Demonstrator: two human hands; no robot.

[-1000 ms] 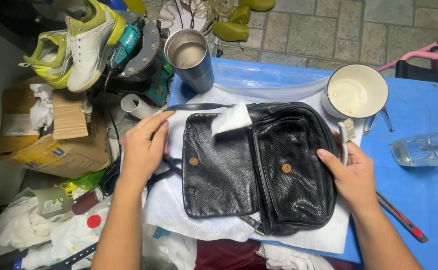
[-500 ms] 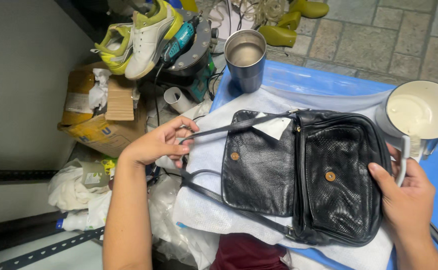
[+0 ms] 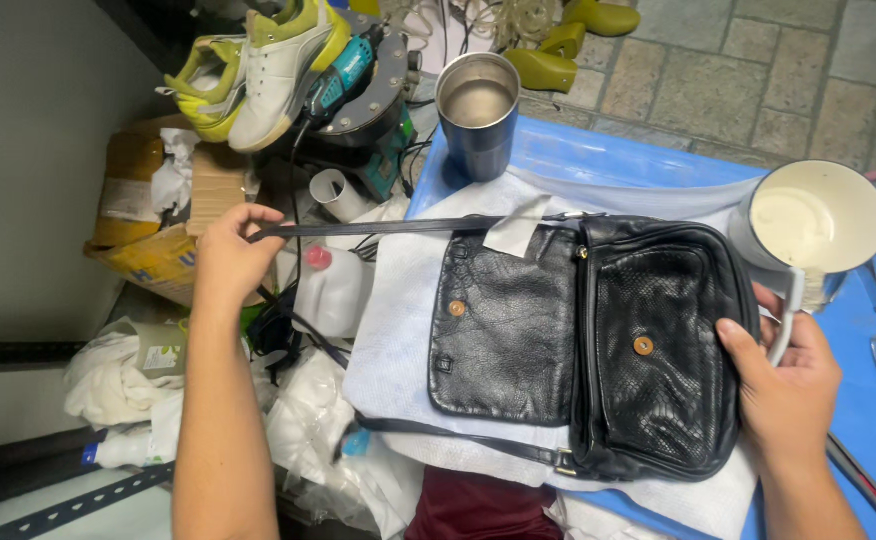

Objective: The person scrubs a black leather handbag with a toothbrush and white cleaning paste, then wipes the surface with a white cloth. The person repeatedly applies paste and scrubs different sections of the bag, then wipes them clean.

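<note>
Black leather bag (image 3: 598, 340) lies flat on a white cloth (image 3: 398, 340) spread over the blue counter (image 3: 598, 160), flap opened out to the left, two round snaps showing. Strap (image 3: 378, 228) runs taut from the bag's top edge leftward, off the counter. Left hand (image 3: 230, 255) grips the strap's far end, fingers curled shut around it. Right hand (image 3: 783, 375) rests on the bag's right edge, thumb on the leather, fingers closed on a small white brush (image 3: 788, 310). Just beyond the right hand, a white cup (image 3: 818, 215) of pale liquid. Metal tumbler (image 3: 478, 110) stands at the counter's far edge. Left of the counter: sneakers (image 3: 258, 65), a cardboard box (image 3: 148, 220), crumpled rags.
</note>
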